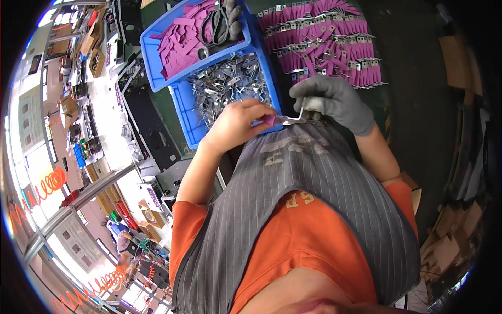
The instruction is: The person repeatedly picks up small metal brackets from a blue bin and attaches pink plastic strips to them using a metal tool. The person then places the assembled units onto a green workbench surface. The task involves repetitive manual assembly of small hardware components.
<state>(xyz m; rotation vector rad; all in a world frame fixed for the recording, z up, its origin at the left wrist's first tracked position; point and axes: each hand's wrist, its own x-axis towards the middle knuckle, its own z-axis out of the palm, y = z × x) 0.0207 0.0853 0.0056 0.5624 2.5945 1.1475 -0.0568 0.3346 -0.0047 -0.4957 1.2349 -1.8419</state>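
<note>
My bare left hand (234, 124) pinches a small purple strip (270, 119) between its fingertips. Opposite it, my right hand (337, 102) wears a grey glove and grips a bent metal bracket (294, 121). The bracket's flat end meets the purple strip just above my apron. Close to my left hand stands a blue bin (184, 116) full of loose metal brackets (230, 78). Behind that bin, another blue bin (149, 60) holds a heap of purple strips (180, 39). Beyond my right hand lie rows of brackets with purple covers (327, 44), with several strewn across them.
Black-handled scissors (215, 31) and a dark grey glove (233, 23) lie on the strips. To the left, a black panel (149, 120) lies near a long workbench. Cardboard (449, 235) is piled at the right. A person (124, 243) works in the background beside coiled orange hoses (112, 280).
</note>
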